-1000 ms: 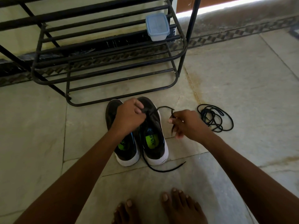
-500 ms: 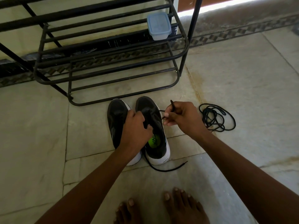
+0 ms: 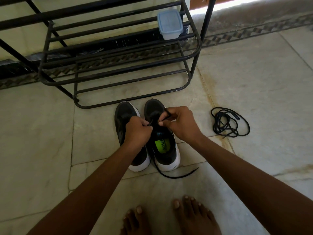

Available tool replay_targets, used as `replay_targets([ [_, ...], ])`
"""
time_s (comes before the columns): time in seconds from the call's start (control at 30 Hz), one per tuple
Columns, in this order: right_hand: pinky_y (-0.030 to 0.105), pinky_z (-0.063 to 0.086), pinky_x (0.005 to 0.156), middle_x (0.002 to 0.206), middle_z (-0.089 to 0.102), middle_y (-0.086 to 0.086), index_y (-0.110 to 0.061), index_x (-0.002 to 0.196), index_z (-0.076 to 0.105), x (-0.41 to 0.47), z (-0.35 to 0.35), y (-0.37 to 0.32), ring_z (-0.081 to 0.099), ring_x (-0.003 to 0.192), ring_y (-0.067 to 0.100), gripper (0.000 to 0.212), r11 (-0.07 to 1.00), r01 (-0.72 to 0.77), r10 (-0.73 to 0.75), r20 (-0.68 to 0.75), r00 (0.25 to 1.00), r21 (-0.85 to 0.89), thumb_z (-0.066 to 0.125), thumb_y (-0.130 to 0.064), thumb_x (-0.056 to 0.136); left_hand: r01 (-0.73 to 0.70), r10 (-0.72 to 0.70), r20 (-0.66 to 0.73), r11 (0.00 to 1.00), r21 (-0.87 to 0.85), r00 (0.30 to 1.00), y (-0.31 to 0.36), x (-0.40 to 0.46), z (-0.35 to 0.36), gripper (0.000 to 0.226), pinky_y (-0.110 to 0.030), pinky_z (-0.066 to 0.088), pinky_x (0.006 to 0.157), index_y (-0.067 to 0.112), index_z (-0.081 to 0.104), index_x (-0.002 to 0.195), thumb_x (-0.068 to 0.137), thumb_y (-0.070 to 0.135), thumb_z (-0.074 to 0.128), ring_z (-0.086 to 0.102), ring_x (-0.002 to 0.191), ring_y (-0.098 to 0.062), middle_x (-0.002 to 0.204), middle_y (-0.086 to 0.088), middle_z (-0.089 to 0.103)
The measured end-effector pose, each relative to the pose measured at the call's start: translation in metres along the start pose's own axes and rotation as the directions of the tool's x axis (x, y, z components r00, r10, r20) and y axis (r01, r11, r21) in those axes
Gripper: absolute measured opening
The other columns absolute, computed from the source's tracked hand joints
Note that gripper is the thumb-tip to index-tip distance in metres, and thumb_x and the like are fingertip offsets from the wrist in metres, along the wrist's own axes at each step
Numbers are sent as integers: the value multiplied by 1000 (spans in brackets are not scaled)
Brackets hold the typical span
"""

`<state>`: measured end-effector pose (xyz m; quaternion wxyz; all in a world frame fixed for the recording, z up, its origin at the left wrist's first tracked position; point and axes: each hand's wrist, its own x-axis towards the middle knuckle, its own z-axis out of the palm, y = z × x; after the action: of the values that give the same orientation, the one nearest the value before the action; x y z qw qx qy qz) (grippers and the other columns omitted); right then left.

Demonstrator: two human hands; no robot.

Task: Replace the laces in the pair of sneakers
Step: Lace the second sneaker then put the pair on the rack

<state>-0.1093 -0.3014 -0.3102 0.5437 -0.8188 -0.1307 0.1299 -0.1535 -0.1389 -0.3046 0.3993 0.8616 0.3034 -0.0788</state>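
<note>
Two black sneakers with white soles stand side by side on the floor, toes pointing away from me: the left sneaker [image 3: 124, 114] and the right sneaker [image 3: 165, 150] with a green insole. My left hand [image 3: 137, 133] grips the upper of the right sneaker near its eyelets. My right hand [image 3: 181, 123] pinches a black lace end over the same shoe's front. The lace's other end [image 3: 176, 174] trails on the floor behind the heel. A loose black lace [image 3: 229, 122] lies coiled to the right.
A black metal shoe rack [image 3: 118, 68] stands just beyond the sneakers, with a small blue lidded plastic box [image 3: 170, 24] on a shelf. The floor is pale stone tiles [image 3: 254, 73]. My bare feet [image 3: 169, 217] are at the bottom edge.
My right hand moved left with the lace end, from beside the right sneaker to over its eyelets. My left hand slid back along the shoe and now meets the right hand.
</note>
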Motion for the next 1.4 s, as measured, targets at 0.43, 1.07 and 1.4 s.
replay_targets([
  [0.43, 20, 59, 80, 80, 75, -5, -12, 81, 77, 14, 19, 8, 72, 77, 5, 9, 997, -45, 45, -3, 999, -56, 85, -10, 77, 198, -179, 113, 960, -197, 977, 4, 6, -1, 9, -45, 61, 85, 4, 71, 96, 94, -2, 64, 61, 76, -16, 83, -7, 64],
  [1.07, 31, 60, 84, 81, 73, -1, -11, 81, 73, 9, 20, 10, 70, 77, 9, 7, 997, 3, -5, -28, 1000, -81, 78, -6, 80, 92, -90, 21, 989, -119, 996, 6, 2, -3, 15, -45, 63, 82, 14, 77, 86, 87, 2, 68, 69, 81, -20, 82, -2, 71],
  [1.4, 33, 61, 83, 80, 74, -4, -10, 81, 74, 9, 23, 12, 71, 76, 8, 8, 998, 3, -3, -13, 1000, -59, 82, -9, 78, 229, -212, 103, 953, -200, 972, 7, 7, -6, 14, -51, 61, 87, 5, 75, 94, 91, -5, 65, 72, 96, -35, 93, -17, 73],
])
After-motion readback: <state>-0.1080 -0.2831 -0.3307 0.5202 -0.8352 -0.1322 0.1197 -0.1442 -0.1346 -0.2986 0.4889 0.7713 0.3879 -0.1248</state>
